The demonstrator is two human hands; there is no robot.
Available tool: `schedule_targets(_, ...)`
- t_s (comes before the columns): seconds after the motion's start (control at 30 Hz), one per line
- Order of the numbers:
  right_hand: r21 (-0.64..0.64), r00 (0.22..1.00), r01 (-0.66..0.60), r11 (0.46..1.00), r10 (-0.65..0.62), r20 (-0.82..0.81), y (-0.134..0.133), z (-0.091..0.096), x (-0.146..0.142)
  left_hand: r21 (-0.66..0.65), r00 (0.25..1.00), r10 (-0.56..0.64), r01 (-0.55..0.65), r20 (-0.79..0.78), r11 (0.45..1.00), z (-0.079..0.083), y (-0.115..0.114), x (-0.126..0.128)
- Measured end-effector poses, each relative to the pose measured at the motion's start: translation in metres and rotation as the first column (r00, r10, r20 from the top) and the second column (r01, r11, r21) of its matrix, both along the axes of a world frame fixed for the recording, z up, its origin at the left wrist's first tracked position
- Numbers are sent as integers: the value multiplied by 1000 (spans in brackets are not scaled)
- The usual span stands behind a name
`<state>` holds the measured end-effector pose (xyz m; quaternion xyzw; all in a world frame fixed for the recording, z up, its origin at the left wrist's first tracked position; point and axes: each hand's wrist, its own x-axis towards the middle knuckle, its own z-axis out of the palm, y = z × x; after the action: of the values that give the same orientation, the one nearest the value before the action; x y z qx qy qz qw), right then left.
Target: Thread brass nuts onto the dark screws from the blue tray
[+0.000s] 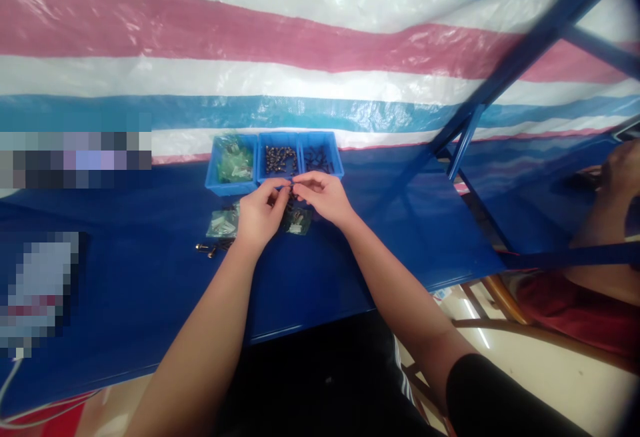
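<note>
My left hand (263, 210) and my right hand (323, 197) meet just in front of the blue bins, with fingertips pinched together. Between them is a small dark piece, too small to name and mostly covered by the fingers. Under the left hand lies a clear plastic bag (223, 224) with pale parts inside. A second clear bag (299, 222) rests below the right hand. Dark fittings with shiny metal ends (206, 249) lie on the table left of my left wrist.
Three blue bins stand in a row: one with greenish plastic bags (235, 160), one with brass-and-black fittings (281, 159), one with dark small parts (317, 159). A blue metal frame (463, 137) rises at right. Beyond it, another person's arm (607, 217) shows. Striped sheeting (300, 44) hangs behind.
</note>
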<state>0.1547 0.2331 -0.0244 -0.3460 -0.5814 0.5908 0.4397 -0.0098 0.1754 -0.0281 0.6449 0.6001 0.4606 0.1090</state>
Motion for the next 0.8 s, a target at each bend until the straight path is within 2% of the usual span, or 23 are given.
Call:
schedule_targets(0.37,28,999,-25,999,25,20,-1,-1,-1,-52,1000,-26,27,11,998,-3,1,-3)
schedule_targets(0.57,59,1000,12,998,-13,13,-1,-2,-2,-23,1000,-26,26,-3,999,-1,0,-1)
schedule_targets(0.8,-17,1000,-18,1000,17,-9,-3,3,-1,25,999,18,-17,-29,1000,0,0,-1)
